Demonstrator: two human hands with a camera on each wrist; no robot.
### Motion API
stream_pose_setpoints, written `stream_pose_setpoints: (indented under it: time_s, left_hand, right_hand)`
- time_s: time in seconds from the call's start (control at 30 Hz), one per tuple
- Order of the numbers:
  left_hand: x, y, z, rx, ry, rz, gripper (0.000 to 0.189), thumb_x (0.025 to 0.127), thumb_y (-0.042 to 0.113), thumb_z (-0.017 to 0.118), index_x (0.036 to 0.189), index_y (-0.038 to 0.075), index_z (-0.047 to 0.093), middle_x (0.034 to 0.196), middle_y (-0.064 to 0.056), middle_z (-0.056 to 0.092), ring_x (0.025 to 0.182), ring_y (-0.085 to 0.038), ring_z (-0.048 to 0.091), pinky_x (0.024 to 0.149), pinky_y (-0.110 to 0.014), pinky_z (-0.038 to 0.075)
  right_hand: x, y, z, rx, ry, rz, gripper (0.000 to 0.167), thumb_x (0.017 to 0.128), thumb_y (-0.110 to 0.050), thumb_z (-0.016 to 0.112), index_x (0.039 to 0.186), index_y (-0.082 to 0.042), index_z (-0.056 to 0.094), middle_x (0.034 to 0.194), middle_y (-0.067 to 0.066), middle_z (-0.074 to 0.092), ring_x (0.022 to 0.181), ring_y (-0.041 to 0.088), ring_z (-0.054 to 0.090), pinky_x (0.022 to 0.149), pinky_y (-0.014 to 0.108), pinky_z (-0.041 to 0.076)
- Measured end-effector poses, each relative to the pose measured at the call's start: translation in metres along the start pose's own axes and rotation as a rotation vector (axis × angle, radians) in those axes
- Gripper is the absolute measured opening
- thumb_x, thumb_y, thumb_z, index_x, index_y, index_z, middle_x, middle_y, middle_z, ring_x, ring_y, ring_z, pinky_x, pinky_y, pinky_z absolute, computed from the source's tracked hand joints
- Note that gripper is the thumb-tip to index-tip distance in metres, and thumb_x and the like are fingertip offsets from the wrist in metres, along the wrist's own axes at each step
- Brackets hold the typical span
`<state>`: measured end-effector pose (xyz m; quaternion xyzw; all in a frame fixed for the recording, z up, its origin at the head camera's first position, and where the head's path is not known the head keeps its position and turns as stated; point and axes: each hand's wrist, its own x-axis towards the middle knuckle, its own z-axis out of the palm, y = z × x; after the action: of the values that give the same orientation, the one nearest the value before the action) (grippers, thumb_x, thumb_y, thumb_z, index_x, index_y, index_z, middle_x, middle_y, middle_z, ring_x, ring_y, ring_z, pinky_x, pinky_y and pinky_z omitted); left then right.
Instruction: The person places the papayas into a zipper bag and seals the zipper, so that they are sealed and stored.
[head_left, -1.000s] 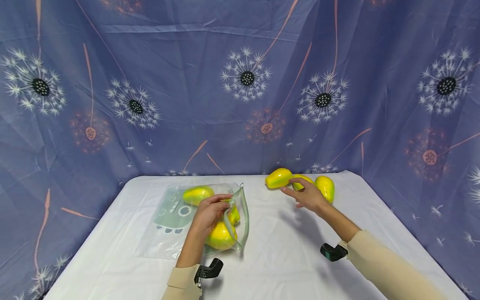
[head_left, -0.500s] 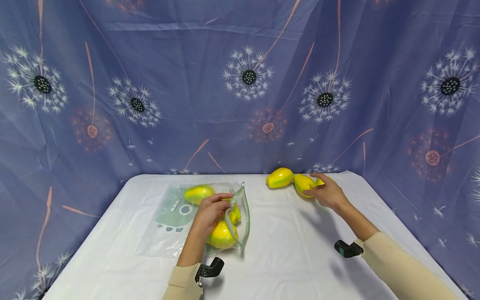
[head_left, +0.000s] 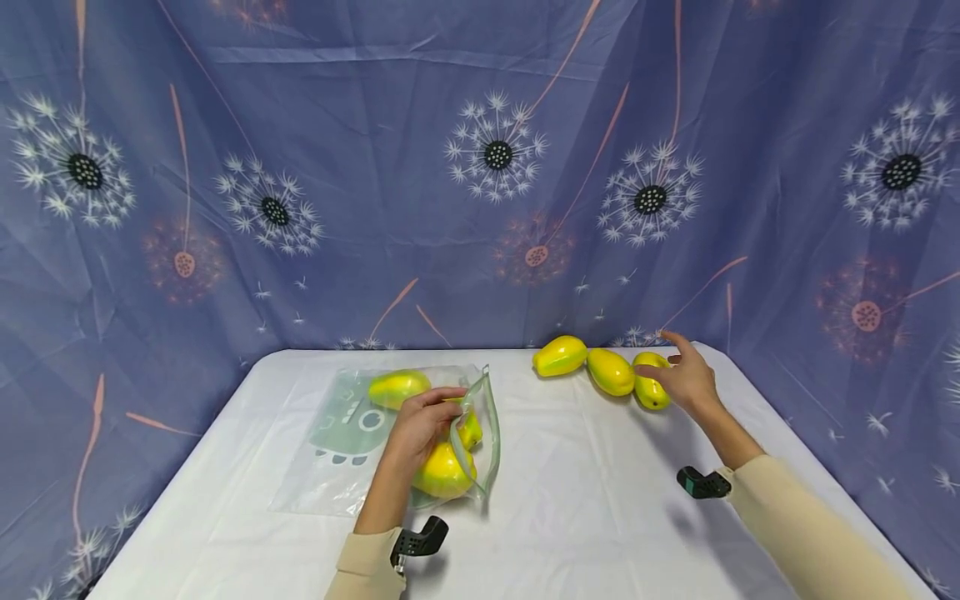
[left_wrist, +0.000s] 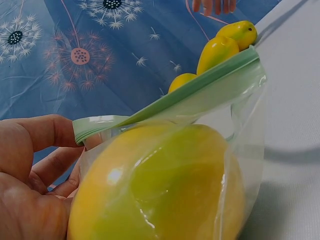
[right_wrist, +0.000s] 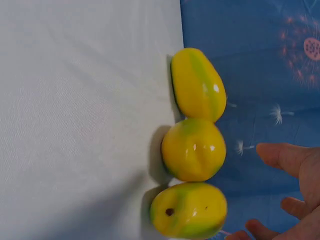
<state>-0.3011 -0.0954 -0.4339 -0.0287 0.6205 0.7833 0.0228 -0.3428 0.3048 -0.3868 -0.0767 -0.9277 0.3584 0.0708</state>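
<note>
A clear zip bag (head_left: pixel 337 442) with a green cartoon print and green zip edge (left_wrist: pixel 200 82) lies on the left of the table. My left hand (head_left: pixel 416 429) holds its mouth, fingers at the green edge in the left wrist view. Through the plastic show a papaya (head_left: pixel 397 389) at the back, another papaya (head_left: pixel 442 473) in front and part of a third papaya (head_left: pixel 471 431). At the back right, three yellow-green papayas sit in a row: left (head_left: pixel 560 357), middle (head_left: pixel 611 372) and right (head_left: pixel 652 385). My right hand (head_left: pixel 686 379), fingers spread, hovers beside the right papaya, holding nothing.
A white cloth covers the table (head_left: pixel 562 517). Behind the papayas, the table's back edge meets a blue curtain (head_left: pixel 375 208) with a dandelion print, which also surrounds the sides. A black wrist camera (head_left: pixel 420 537) sits at the left sleeve, another camera (head_left: pixel 703 483) at the right.
My right hand has moved rightward along the row, from over the middle papaya to beside the right one, uncovering the papayas. My left hand and the bag stay in place.
</note>
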Motion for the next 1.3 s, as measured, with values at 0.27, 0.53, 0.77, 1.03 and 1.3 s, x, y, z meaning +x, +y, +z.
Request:
stream_pose_setpoints:
  time_s: [0.27, 0.53, 0.77, 1.03, 1.3]
  left_hand:
    - [0.001, -0.002, -0.001, -0.007, -0.003, 0.0, 0.034, 0.086, -0.009, 0.067, 0.119, -0.01, 0.07, 0.103, -0.009, 0.068, 0.073, -0.012, 0.058, 0.064, -0.02, 0.053]
    - [0.0, -0.006, -0.002, -0.01, -0.01, 0.0, 0.033, 0.085, -0.009, 0.068, 0.118, -0.01, 0.07, 0.107, -0.01, 0.068, 0.074, -0.013, 0.06, 0.065, -0.021, 0.054]
    - [0.001, -0.004, -0.002, -0.005, -0.006, 0.009, 0.032, 0.084, -0.009, 0.067, 0.116, -0.009, 0.071, 0.109, -0.01, 0.068, 0.075, -0.013, 0.061, 0.065, -0.02, 0.055]
    - [0.002, -0.003, -0.001, -0.008, -0.003, 0.001, 0.031, 0.085, -0.009, 0.067, 0.116, -0.007, 0.072, 0.111, -0.01, 0.068, 0.077, -0.014, 0.061, 0.067, -0.021, 0.055]
    - [0.001, -0.002, -0.001, -0.016, 0.0, -0.001, 0.032, 0.084, -0.01, 0.068, 0.116, -0.008, 0.072, 0.108, -0.008, 0.068, 0.076, -0.013, 0.061, 0.066, -0.021, 0.055]
  right_hand:
    - [0.006, 0.023, 0.011, 0.071, 0.048, 0.039, 0.091, 0.092, -0.03, 0.073, 0.162, -0.009, 0.019, 0.158, 0.031, 0.031, 0.136, 0.052, 0.036, 0.107, 0.068, 0.029]
    - [0.006, 0.046, 0.026, 0.092, 0.05, 0.136, 0.089, 0.093, -0.032, 0.071, 0.162, -0.007, 0.02, 0.157, 0.032, 0.033, 0.135, 0.052, 0.04, 0.107, 0.065, 0.034]
    - [0.009, 0.053, 0.033, 0.101, 0.012, 0.171, 0.093, 0.091, -0.03, 0.071, 0.162, -0.007, 0.015, 0.156, 0.034, 0.032, 0.137, 0.056, 0.032, 0.112, 0.069, 0.029]
    - [0.01, 0.05, 0.034, 0.084, 0.01, 0.185, 0.093, 0.091, -0.03, 0.071, 0.162, -0.005, 0.017, 0.161, 0.032, 0.025, 0.144, 0.057, 0.022, 0.115, 0.069, 0.024]
    - [0.008, 0.049, 0.037, 0.091, 0.032, 0.186, 0.091, 0.091, -0.028, 0.071, 0.161, -0.004, 0.018, 0.161, 0.031, 0.026, 0.143, 0.056, 0.024, 0.114, 0.068, 0.026]
